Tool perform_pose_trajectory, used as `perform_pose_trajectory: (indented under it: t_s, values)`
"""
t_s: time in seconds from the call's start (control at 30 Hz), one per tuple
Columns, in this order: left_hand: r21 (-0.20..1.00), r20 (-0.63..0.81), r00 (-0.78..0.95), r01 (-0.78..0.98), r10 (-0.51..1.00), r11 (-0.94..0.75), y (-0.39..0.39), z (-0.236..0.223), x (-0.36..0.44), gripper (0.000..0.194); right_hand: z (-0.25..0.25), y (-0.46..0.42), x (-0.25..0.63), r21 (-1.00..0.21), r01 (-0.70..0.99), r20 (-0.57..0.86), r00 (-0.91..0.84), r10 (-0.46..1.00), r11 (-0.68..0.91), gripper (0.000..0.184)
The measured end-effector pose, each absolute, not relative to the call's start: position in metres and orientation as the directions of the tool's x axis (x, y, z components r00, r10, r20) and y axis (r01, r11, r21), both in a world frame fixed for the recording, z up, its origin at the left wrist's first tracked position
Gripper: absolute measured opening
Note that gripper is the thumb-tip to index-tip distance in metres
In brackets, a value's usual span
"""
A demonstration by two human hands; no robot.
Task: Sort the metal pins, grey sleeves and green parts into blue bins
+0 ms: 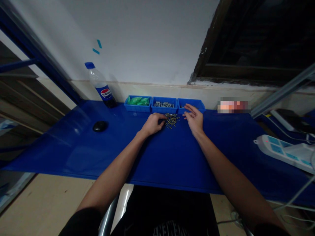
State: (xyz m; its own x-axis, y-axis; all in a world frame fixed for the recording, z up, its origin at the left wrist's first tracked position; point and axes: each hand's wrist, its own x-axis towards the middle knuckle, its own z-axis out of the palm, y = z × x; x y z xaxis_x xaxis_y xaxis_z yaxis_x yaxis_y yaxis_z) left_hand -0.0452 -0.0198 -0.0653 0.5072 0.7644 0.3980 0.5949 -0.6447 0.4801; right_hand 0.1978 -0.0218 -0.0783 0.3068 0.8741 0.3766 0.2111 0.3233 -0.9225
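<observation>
A loose pile of thin, brass-coloured screws lies on the blue tabletop. My left hand rests at the pile's left edge, thumb and fingers drawn together; what sits between the tips is hidden. To the right of the pile, my right hand hovers in front of the right-hand blue bin, fingers stretched and apart, with nothing visible in them. That bin holds a few small pieces, partly covered by the hand. Grey metal-looking parts fill the middle blue bin, and green plastic bags fill the left one.
A cola bottle stands at the back left, with a black computer mouse nearer me. At the right lies a white power strip with cables. The wall rises behind the bins. The blue tabletop ends close to my lap.
</observation>
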Motion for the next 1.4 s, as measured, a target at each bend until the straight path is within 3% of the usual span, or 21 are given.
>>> perform_pose_trajectory:
  t_s: [0.17,0.43,0.8,1.1,1.23,1.4]
  values:
    - [0.476,0.381,0.526,0.594,0.761,-0.649,-0.014,-0.074,-0.046,0.030,-0.081,-0.022,0.197,-0.922,0.207,0.378,0.292,0.879,0.328,0.047]
    - [0.506,0.442,0.399,0.629,0.804,-0.590,-0.014,-0.079,-0.045,0.025,-0.078,-0.025,0.194,-0.925,0.190,0.372,0.280,0.885,0.329,0.040]
    - [0.714,0.504,0.190,0.456,0.842,-0.531,-0.014,-0.076,-0.040,0.027,-0.077,-0.029,0.189,-0.928,0.169,0.366,0.243,0.898,0.333,0.033]
    - [0.827,0.473,0.187,0.243,0.861,-0.507,-0.020,-0.075,-0.030,0.026,-0.074,-0.036,0.180,-0.930,0.159,0.350,0.116,0.929,0.330,0.028]
    - [0.819,0.506,0.211,0.187,0.836,-0.543,-0.023,-0.074,-0.029,0.036,-0.070,-0.039,0.176,-0.942,0.137,0.305,-0.026,0.952,0.306,0.027]
    - [0.784,0.529,0.264,0.212,0.806,-0.584,-0.027,-0.071,-0.028,0.033,-0.070,-0.041,0.174,-0.964,0.084,0.243,-0.094,0.965,0.251,0.026]
